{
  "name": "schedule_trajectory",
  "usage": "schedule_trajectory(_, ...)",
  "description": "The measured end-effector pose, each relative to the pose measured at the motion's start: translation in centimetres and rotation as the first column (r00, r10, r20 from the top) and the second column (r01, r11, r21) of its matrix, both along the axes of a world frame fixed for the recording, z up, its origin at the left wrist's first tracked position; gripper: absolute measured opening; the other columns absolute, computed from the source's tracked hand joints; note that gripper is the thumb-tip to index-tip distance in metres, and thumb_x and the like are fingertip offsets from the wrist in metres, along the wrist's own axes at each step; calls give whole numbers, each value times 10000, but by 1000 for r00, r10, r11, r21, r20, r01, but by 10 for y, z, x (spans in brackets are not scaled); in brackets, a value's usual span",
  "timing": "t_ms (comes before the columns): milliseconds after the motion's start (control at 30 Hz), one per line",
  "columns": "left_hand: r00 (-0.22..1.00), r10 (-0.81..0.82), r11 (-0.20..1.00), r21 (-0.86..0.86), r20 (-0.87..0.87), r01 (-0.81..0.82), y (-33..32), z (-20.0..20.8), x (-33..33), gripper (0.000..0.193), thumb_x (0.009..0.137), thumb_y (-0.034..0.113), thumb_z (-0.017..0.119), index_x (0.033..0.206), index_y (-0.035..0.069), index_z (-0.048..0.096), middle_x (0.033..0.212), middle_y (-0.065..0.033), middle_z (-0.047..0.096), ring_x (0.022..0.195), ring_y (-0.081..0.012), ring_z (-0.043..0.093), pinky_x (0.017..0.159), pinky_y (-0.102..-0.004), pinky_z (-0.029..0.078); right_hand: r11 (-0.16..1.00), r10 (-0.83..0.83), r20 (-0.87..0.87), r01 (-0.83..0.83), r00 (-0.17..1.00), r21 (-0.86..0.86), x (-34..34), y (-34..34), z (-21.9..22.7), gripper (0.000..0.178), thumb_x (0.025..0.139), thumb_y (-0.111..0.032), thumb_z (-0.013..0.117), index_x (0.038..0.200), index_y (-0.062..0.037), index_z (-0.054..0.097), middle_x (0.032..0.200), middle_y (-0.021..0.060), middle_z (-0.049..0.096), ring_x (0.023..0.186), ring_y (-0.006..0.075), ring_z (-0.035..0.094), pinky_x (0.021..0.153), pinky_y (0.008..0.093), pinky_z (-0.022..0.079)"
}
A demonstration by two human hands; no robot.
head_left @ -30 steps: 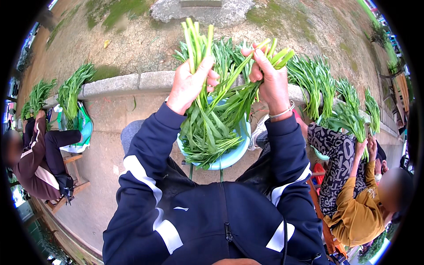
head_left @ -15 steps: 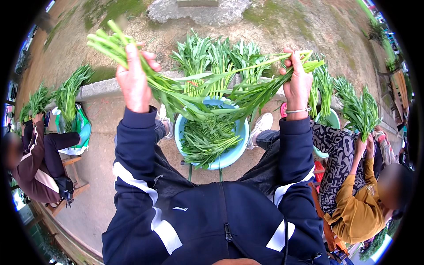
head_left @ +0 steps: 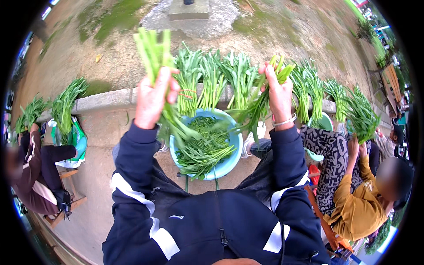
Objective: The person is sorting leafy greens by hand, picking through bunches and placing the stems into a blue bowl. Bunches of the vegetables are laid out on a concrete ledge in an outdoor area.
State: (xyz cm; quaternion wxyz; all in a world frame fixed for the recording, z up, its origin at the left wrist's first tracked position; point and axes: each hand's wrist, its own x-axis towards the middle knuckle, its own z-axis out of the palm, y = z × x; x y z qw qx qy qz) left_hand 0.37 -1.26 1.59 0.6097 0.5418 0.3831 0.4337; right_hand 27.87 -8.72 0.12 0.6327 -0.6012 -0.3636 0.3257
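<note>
My left hand is closed around a bunch of water spinach; its thick pale stems point up and away, and its leaves hang down over the basin's left side. My right hand grips a smaller bunch of water spinach, stem ends up, leaves drooping toward the basin's right rim. The two bunches are apart. Between my knees stands a light blue basin, holding a heap of loose green leaves and stems.
Beyond the basin, several upright bunches of greens lean along a low stone kerb. On the right, a seated person in a mustard top holds greens. Another person sits at the left beside a green-and-white bag.
My hands have come closer together, the left moving right. The greens that stretched between them now hang as two separate bunches. My view has shifted slightly.
</note>
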Motion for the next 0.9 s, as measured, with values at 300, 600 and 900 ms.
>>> schedule_trajectory(300, 848, -285, 871, -248, 447, 424, -12, -6, 20, 408, 966, 388, 379, 1029, 16, 536, 705, -49, 559, 442, -95, 472, 432, -220, 414, 951, 310, -141, -306, 940, 51, -40, 5, -3, 236, 951, -214, 468, 1043, -20, 567, 809, 8, 566, 686, 88, 552, 600, 219, 438)
schedule_trajectory(600, 887, -270, 850, -340, 376, 403, -13, -11, 31, 481, 969, 444, 319, 1041, 15, 523, 684, -46, 556, 489, -111, 503, 462, -223, 430, 931, 364, -338, -349, 868, 107, -63, 6, 6, 209, 908, -194, 555, 1003, -9, 571, 693, -17, 536, 524, 60, 495, 474, 212, 409)
schedule_trajectory(900, 953, -273, 891, -337, 133, 303, -17, -21, 42, 451, 965, 434, 350, 1045, 38, 551, 692, -29, 565, 520, -82, 513, 483, -209, 433, 946, 318, -246, -325, 916, 16, -77, 16, 10, 151, 833, -150, 654, 908, -23, 621, 728, 11, 635, 481, 24, 456, 429, 178, 350)
